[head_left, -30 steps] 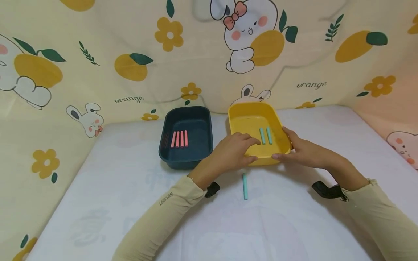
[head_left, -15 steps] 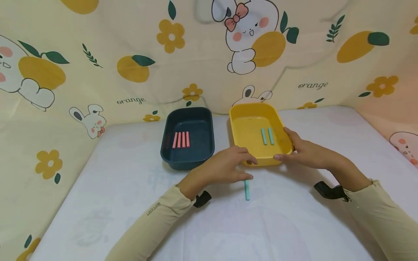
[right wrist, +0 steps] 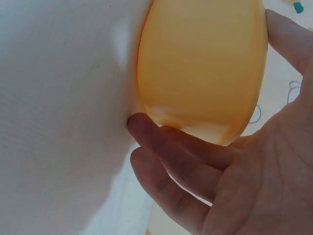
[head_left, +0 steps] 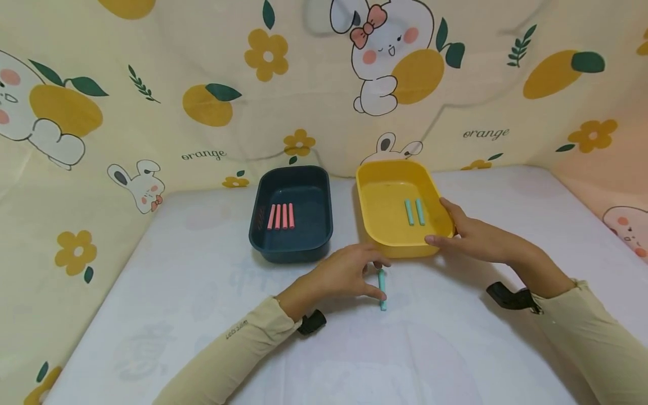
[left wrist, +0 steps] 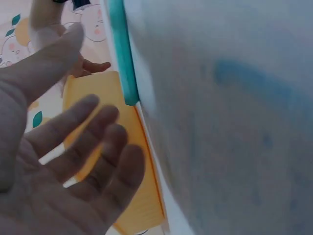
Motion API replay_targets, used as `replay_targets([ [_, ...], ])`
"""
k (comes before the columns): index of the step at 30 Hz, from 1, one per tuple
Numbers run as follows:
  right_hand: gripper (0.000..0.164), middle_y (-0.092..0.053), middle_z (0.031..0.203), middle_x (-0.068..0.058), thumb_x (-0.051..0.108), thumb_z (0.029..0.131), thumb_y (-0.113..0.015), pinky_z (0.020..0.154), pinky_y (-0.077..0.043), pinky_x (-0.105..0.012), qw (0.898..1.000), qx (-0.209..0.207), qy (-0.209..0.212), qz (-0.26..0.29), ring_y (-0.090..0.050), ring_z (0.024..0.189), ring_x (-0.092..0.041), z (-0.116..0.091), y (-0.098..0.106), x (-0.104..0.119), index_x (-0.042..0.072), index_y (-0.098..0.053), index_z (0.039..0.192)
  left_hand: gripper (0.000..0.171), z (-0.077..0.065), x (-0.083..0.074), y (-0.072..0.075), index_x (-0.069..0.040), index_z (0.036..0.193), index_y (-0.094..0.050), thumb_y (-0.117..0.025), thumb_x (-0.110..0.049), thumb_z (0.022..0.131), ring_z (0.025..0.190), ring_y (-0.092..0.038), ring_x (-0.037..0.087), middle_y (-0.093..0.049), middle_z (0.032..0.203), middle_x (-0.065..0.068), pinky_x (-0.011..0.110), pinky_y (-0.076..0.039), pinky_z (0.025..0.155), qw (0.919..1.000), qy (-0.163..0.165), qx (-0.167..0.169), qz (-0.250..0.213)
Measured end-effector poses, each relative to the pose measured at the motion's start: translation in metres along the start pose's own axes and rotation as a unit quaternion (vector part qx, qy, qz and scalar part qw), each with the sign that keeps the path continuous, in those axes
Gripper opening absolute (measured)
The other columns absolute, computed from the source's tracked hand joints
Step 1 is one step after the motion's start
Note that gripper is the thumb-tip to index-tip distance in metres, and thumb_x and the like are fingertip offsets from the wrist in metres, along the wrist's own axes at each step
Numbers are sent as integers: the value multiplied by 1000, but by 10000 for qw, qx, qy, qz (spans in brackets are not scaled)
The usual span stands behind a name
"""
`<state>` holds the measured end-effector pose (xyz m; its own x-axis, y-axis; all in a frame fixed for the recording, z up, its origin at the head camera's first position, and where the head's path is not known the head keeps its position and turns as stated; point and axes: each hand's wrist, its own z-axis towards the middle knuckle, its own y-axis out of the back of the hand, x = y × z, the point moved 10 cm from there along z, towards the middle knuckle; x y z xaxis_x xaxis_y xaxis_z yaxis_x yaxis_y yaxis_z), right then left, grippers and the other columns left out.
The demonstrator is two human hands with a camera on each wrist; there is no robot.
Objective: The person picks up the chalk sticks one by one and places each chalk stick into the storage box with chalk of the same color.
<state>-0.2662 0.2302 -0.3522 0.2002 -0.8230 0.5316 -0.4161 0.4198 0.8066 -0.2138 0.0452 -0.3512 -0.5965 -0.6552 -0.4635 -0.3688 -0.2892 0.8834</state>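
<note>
A mint-green chalk stick (head_left: pixel 382 281) lies on the white cloth in front of the yellow tray (head_left: pixel 400 251). My left hand (head_left: pixel 340 277) is over it, thumb tip overlapping its near part and forefinger by its far end in the head view. The left wrist view shows those fingers (left wrist: pixel 124 169) spread, with a gap between them and the chalk (left wrist: pixel 124 58). At the tray's near right corner, my right hand (head_left: pixel 476 236) holds the wall, thumb at the rim and fingers along the side. Two more mint-green chalk sticks (head_left: pixel 419 212) lie inside that tray.
To the left of the yellow tray stands a dark blue tray (head_left: pixel 291 253) with several pink chalk sticks (head_left: pixel 284 216) side by side in it. A printed cloth (head_left: pixel 309 73) with rabbits and oranges hangs behind the white-covered table (head_left: pixel 202 292).
My left hand has moved from over the yellow tray's near edge toward me, down to the mint-green chalk on the cloth. The right hand has stayed at the tray's corner.
</note>
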Motion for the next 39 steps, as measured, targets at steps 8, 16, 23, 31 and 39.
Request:
replay_targets([
  [8, 107, -25, 155, -38, 57, 95, -54, 111, -33, -68, 10000, -1, 23, 27, -40, 135, -47, 0, 0, 0, -1, 12, 156, 74, -4, 10, -10, -19, 133, -63, -88, -49, 70, 118, -53, 15, -60, 129, -4, 28, -47, 105, 9991, 381, 30, 157],
  [16, 107, -19, 157, -37, 58, 95, -54, 112, -31, -68, 10000, 8, -18, 58, -37, 138, -48, 0, 1, 0, 1, 14, 156, 82, -7, 6, -18, -16, 138, -58, -84, -56, 71, 116, -48, 16, -55, 135, -1, 24, -46, 101, 9967, 356, 139, 711],
  [23, 109, -17, 158, -37, 59, 95, -54, 113, -28, -70, 9999, 22, -65, 77, -33, 140, -50, -1, 0, -2, 2, 15, 156, 83, -7, 2, -20, -17, 137, -59, -82, -62, 71, 110, -46, 15, -53, 133, -2, 21, -47, 93, 9925, 445, 122, 1128],
  [31, 109, -17, 158, -37, 61, 94, -54, 112, -29, -70, 10000, 13, -71, 5, -34, 139, -51, 1, 0, -2, 2, 14, 156, 81, -8, 6, -20, -19, 139, -57, -80, -61, 74, 113, -45, 14, -52, 134, -3, 23, -47, 95, 9928, 445, 182, 1095],
  [39, 108, -16, 158, -37, 58, 95, -55, 112, -27, -71, 10000, 20, 11, 66, -30, 141, -52, 0, 0, -1, 2, 14, 156, 83, -7, 10, -19, -19, 142, -54, -80, -59, 75, 116, -46, 14, -52, 138, -3, 25, -47, 100, 9944, 489, 259, 895],
])
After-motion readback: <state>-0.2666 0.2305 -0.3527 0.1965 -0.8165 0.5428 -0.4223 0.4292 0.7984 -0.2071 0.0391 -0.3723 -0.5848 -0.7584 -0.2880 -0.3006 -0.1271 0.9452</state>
